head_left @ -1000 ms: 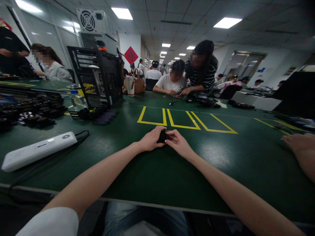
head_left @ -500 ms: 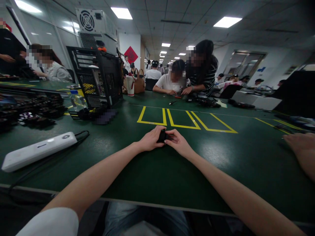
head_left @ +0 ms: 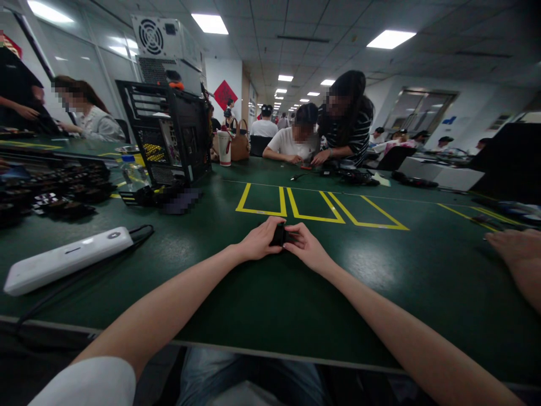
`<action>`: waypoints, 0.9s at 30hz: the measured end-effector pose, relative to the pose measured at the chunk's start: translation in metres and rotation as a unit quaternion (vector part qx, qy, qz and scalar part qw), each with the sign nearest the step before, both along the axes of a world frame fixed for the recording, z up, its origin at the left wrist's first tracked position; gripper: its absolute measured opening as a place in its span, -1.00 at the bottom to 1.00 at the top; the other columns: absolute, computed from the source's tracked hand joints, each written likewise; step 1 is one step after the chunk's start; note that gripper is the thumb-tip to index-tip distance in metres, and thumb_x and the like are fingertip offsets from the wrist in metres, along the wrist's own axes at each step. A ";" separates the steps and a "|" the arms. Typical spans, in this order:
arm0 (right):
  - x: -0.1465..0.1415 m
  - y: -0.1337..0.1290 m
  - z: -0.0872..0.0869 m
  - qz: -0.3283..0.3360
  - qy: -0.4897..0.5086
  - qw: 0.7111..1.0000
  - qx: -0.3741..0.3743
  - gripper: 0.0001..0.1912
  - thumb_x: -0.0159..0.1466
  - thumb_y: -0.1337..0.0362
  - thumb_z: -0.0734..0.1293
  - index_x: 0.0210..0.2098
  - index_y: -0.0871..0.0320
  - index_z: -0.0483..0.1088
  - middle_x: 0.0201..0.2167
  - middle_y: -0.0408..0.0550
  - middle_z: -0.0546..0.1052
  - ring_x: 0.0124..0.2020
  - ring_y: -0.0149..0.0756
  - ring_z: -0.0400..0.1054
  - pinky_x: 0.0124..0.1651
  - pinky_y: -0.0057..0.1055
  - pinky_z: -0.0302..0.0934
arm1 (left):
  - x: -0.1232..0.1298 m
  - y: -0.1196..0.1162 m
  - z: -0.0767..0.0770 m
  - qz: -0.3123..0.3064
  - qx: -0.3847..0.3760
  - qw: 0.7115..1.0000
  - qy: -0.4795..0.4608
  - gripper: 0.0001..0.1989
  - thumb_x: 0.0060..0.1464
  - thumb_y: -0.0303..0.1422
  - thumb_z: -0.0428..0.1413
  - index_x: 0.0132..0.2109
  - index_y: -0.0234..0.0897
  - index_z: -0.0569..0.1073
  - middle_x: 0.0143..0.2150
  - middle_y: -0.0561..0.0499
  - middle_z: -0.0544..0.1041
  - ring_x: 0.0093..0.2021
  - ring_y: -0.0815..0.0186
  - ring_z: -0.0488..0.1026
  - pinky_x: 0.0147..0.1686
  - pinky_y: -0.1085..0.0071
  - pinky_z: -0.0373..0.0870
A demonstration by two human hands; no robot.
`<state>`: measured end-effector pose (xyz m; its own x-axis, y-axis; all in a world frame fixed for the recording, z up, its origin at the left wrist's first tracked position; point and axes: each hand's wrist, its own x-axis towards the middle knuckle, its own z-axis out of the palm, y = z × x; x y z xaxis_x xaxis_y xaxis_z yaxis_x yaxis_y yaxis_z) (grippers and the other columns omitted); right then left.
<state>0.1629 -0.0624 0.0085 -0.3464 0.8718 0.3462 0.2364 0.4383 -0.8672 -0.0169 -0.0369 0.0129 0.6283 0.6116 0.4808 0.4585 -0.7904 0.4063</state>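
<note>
A small black object (head_left: 279, 234) is held between my two hands, just above or on the green table (head_left: 262, 304). My left hand (head_left: 260, 239) has its fingers wrapped round the object's left side. From the right, my right hand (head_left: 305, 243) pinches the object with thumb and fingertips. The object's details are too dark and small to make out. Beyond my hands, yellow tape outlines (head_left: 313, 217) mark the tabletop.
A white bar-shaped device (head_left: 70, 260) with a black cable lies at left. Behind it are black parts (head_left: 63, 189), a bottle (head_left: 134, 173) and a computer case (head_left: 169, 132). Another person's hand (head_left: 513, 248) rests at the right edge. Two people lean over the table's far side.
Both of my hands stay in nearly the same place, still on the black object. The fingers of my right hand have shifted very slightly.
</note>
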 end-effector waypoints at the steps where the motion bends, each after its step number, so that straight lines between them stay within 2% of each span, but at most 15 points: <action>1: 0.000 0.000 0.000 -0.004 -0.001 1.000 0.006 -0.74 0.07 0.32 0.28 -0.22 0.06 0.22 -0.15 -0.13 0.32 -0.04 -0.28 0.25 0.00 -0.22 0.20 | 0.000 0.000 0.000 0.001 0.002 1.000 0.001 -0.39 -0.11 -0.30 0.10 0.06 -0.20 0.00 0.01 -0.11 0.17 -0.04 0.15 0.25 -0.11 0.16 0.26; 4: -0.002 0.000 0.002 -0.015 -0.005 1.000 0.015 -0.81 0.11 0.28 0.24 -0.24 0.08 0.25 -0.20 -0.12 0.33 -0.08 -0.29 0.27 -0.05 -0.25 0.24 | 0.001 0.002 -0.002 0.005 0.010 1.000 0.001 -0.40 -0.11 -0.29 0.10 0.05 -0.21 0.01 0.00 -0.11 0.18 -0.05 0.16 0.26 -0.11 0.17 0.26; 10: -0.001 0.002 0.000 -0.019 -0.006 1.000 -0.002 -0.64 0.10 0.31 0.25 -0.08 0.06 0.18 -0.08 -0.07 0.31 -0.05 -0.28 0.25 -0.01 -0.22 0.20 | 0.002 0.002 -0.003 0.005 0.016 1.000 -0.007 -0.40 -0.12 -0.30 0.10 0.05 -0.22 0.02 -0.01 -0.12 0.19 -0.05 0.16 0.26 -0.08 0.17 0.24; 14: -0.001 0.000 0.000 -0.009 -0.007 1.000 0.013 -0.68 0.07 0.32 0.28 -0.16 0.06 0.22 -0.11 -0.11 0.31 -0.02 -0.28 0.22 0.01 -0.24 0.18 | 0.002 0.003 -0.003 0.000 0.013 1.000 -0.009 -0.39 -0.13 -0.32 0.11 0.06 -0.21 0.01 0.00 -0.12 0.18 -0.03 0.15 0.25 -0.08 0.16 0.24; 19: -0.002 -0.001 0.002 -0.025 -0.013 0.999 0.033 -0.80 0.12 0.29 0.23 -0.23 0.08 0.27 -0.17 -0.11 0.33 -0.07 -0.29 0.25 -0.03 -0.24 0.22 | 0.002 0.003 -0.002 0.007 0.013 1.000 -0.002 -0.39 -0.12 -0.30 0.11 0.05 -0.21 0.01 0.00 -0.11 0.18 -0.04 0.16 0.26 -0.09 0.17 0.25; 24: 0.000 0.002 0.000 -0.026 -0.007 1.000 0.002 -0.63 0.10 0.31 0.25 -0.08 0.06 0.18 -0.08 -0.06 0.30 -0.03 -0.26 0.23 0.00 -0.18 0.18 | 0.001 -0.001 0.002 0.003 0.001 1.000 0.004 -0.42 -0.10 -0.29 0.09 0.05 -0.21 0.01 -0.01 -0.11 0.18 -0.06 0.16 0.27 -0.11 0.18 0.26; 27: 0.001 0.002 -0.001 -0.009 -0.002 1.000 -0.007 -0.64 0.08 0.33 0.27 -0.12 0.06 0.20 -0.09 -0.08 0.31 -0.01 -0.27 0.22 0.04 -0.19 0.15 | 0.000 -0.002 0.003 0.003 0.000 1.000 0.005 -0.42 -0.11 -0.31 0.10 0.05 -0.21 0.02 0.00 -0.11 0.17 -0.05 0.15 0.26 -0.10 0.17 0.25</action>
<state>0.1637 -0.0604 0.0071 -0.3324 0.8825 0.3328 0.2478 0.4222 -0.8720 -0.0165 -0.0392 0.0160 0.6296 0.6159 0.4736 0.4675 -0.7872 0.4021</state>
